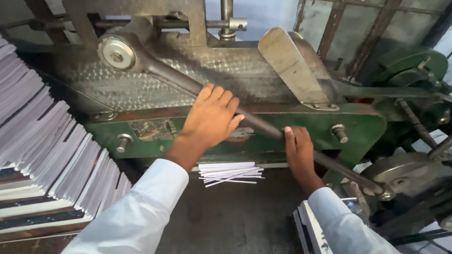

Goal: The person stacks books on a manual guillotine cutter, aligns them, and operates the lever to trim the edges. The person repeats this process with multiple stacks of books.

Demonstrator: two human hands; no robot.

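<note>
Down at the green machine frame (358, 124), both hands work near the long dark steel lever (263, 126) that runs slantwise from a round pivot hub (116, 54) above the frame's left end to below its right end. The left hand (210, 117) lies flat against the frame's front with fingers spread, just touching the lever, gripping nothing. The right hand (298, 153) presses its fingers against the frame's lower edge under the lever; whether it grips anything I cannot tell. Below the frame, between the two wrists, thin white paper strips (230, 172) lie loose on the dark bed. Left of the frame stand fanned stacks of white paper (52, 150); a smaller white stack (313, 226) sits below the right forearm.
</note>
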